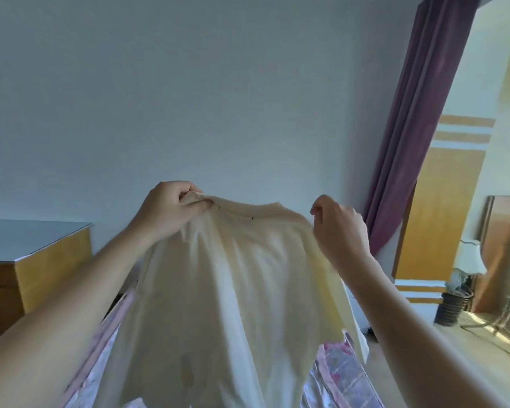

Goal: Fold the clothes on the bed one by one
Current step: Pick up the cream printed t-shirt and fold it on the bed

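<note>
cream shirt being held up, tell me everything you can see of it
The cream shirt is a pale, soft-looking knit with a ribbed neckline at the top. It hangs spread in the air above the pink patterned bedding, wrinkled and slightly blurred. The left hand pinches one shoulder; the right hand grips the other. A sleeve droops at the right.

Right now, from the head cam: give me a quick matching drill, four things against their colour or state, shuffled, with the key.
Things:
1. shirt
2. curtain
3. left hand
4. cabinet

Descriptions:
A. purple, hanging at the right
B. cream, held up in the air
C. wooden, pale top, at the left
D. gripping the collar area

Pairs: 1-B, 2-A, 3-D, 4-C
</note>
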